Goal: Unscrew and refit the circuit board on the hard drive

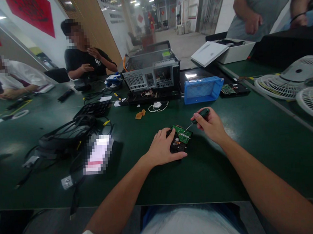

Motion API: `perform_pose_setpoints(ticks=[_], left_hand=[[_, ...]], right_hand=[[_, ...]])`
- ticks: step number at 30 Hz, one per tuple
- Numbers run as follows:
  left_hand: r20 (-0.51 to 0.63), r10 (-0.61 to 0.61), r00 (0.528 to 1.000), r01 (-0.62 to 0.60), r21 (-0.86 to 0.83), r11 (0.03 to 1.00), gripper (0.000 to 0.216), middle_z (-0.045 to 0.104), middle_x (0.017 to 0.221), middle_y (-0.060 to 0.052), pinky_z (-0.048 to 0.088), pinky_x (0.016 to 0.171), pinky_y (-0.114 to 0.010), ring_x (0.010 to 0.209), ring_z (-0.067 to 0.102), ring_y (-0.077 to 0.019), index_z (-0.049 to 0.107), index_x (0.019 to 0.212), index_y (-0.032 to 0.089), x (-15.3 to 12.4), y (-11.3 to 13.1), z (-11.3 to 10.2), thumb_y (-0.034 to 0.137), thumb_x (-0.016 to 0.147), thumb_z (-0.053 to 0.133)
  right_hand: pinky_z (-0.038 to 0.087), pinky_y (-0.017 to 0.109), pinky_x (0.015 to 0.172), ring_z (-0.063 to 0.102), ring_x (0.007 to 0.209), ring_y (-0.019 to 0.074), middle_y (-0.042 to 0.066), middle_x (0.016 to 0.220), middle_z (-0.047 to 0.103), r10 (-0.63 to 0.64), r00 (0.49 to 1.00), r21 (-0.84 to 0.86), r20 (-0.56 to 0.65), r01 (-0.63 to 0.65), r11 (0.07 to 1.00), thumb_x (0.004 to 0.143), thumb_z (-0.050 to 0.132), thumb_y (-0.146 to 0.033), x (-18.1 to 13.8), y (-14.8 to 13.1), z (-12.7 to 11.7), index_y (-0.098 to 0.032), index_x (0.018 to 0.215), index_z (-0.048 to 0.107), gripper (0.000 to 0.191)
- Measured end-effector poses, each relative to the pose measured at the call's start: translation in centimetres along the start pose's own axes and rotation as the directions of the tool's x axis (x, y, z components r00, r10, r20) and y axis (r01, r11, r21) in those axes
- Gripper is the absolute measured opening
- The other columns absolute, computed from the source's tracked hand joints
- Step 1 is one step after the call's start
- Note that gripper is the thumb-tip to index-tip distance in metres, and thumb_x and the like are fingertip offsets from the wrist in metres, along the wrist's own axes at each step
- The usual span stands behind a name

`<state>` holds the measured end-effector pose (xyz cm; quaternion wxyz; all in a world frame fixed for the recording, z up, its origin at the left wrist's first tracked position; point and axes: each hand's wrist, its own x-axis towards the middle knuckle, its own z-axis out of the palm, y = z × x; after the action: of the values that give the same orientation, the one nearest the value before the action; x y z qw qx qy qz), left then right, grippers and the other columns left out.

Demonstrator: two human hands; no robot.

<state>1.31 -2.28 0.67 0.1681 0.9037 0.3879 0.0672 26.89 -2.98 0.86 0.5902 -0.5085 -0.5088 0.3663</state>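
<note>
A black hard drive [180, 147] with a green circuit board [182, 134] on its upper face lies on the green table in front of me. Around its left side is my left hand [162, 148], fingers on the far edge and thumb along the near edge. My right hand [209, 124] is closed round the dark green handle of a screwdriver [204, 112]. The screwdriver slants down to the left, its tip at the circuit board. Whether the tip sits in a screw is too small to tell.
Behind stand an opened computer case [151, 76] and a blue plastic bin [204, 90]. A head strap with cables [64, 135] and a blurred-out phone [98, 155] lie at left. White fans [276, 85] rest at right. Other people sit or stand round the table [139, 181].
</note>
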Motion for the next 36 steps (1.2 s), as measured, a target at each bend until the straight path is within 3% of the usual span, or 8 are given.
perform_pose_setpoints(ticks=[10,30,36], left_hand=[[0.008,-0.007,1.0,0.007,0.026,1.0,0.117,0.033,0.16,-0.018,0.034,0.118,-0.054,0.143,0.035,-0.0415,0.033,0.162,0.016,0.04,0.14,-0.01,0.095,0.077,0.046],[0.002,0.002,1.0,-0.002,0.014,1.0,0.116,0.034,0.16,-0.017,0.036,0.117,-0.054,0.141,0.037,-0.0413,0.032,0.163,0.018,0.04,-0.05,0.13,0.094,0.077,0.048],[-0.019,0.011,1.0,-0.01,0.009,1.0,0.117,0.033,0.16,-0.017,0.034,0.117,-0.055,0.141,0.037,-0.0415,0.031,0.163,0.018,0.14,-0.19,0.51,0.094,0.076,0.049]], right_hand=[[0.041,0.024,0.046,0.054,0.054,0.0118,0.002,0.09,0.073,-0.05,0.998,-0.01,-0.025,0.05,0.999,0.091,0.074,-0.053,-0.04,0.13,0.05,-0.025,0.102,0.052,0.037],[0.042,0.024,0.047,0.054,0.054,0.0113,0.003,0.09,0.073,-0.026,1.0,0.001,0.003,0.026,1.0,0.091,0.073,-0.053,-0.13,0.22,0.06,-0.024,0.103,0.052,0.037],[0.046,0.025,0.049,0.056,0.055,0.0131,0.004,0.092,0.073,-0.065,0.998,-0.099,-0.005,0.064,0.993,0.091,0.072,-0.055,0.03,0.91,-0.17,-0.025,0.109,0.051,0.041]])
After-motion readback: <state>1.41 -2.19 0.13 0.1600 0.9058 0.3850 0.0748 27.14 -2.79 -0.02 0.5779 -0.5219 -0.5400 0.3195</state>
